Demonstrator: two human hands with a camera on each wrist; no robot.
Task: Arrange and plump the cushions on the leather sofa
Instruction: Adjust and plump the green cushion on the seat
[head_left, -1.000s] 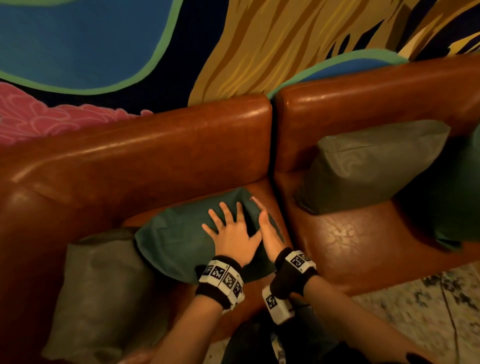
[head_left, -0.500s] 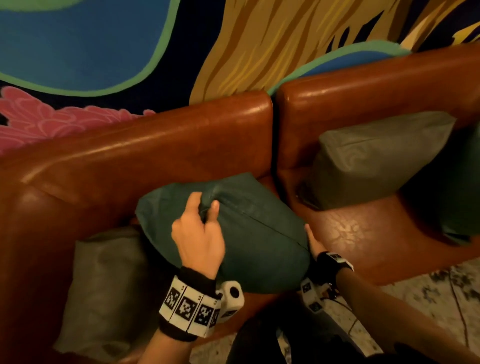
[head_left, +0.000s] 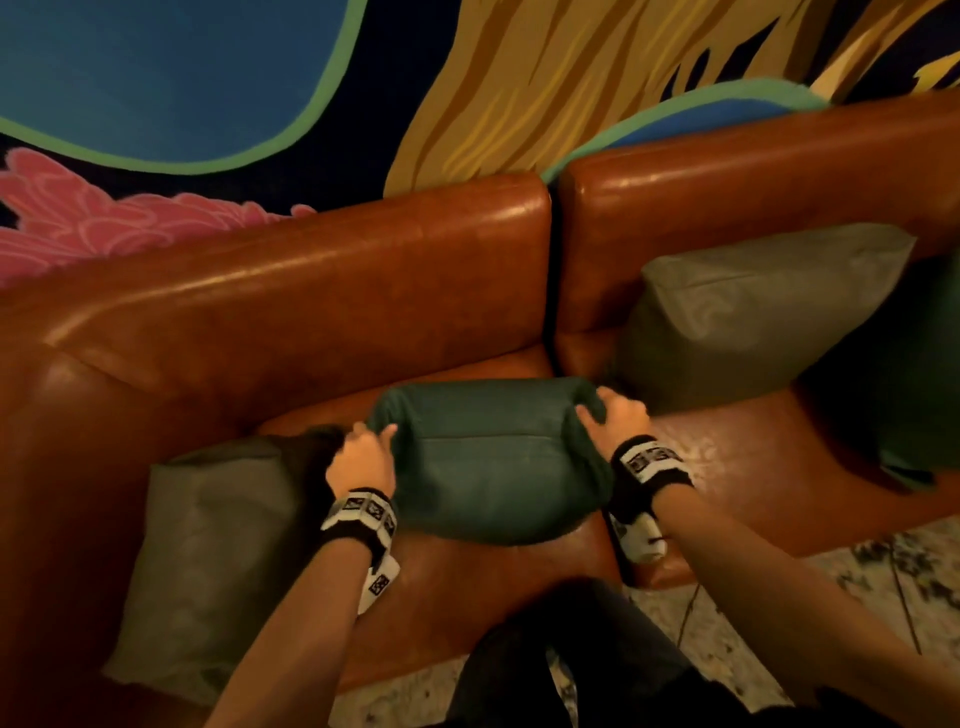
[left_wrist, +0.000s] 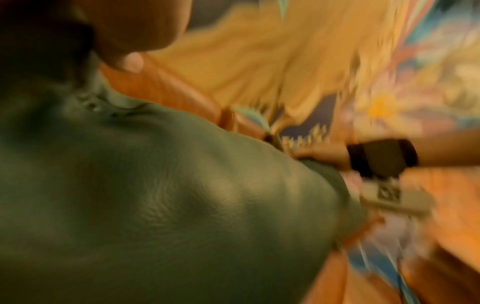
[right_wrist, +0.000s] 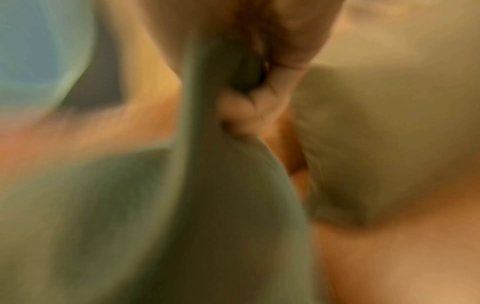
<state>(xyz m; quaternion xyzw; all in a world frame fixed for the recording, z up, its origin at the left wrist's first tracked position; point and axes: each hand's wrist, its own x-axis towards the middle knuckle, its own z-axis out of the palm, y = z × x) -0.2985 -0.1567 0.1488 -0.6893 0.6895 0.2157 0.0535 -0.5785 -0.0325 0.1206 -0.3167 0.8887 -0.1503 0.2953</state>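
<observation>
A dark teal cushion (head_left: 493, 457) is held over the seat of the brown leather sofa (head_left: 322, 312), near the seam between its two sections. My left hand (head_left: 363, 452) grips its upper left corner. My right hand (head_left: 615, 415) grips its upper right corner, fingers curled round bunched fabric. The left wrist view is filled by the teal cushion (left_wrist: 168, 195), with my thumb (left_wrist: 135, 30) at the top. The right wrist view is blurred; curled fingers (right_wrist: 259, 98) pinch the teal cushion (right_wrist: 207, 195) there.
An olive-grey cushion (head_left: 208, 561) lies against the sofa's left arm. Another olive-grey cushion (head_left: 753, 312) leans on the right backrest, with a dark green one (head_left: 914, 389) beside it at the frame edge. A painted mural (head_left: 467, 78) covers the wall behind. Speckled floor (head_left: 857, 587) lies in front.
Earlier both hands lay flat on the teal cushion on the seat. They then lifted and turned it; now each hand grips one upper corner and it sits further right, level.
</observation>
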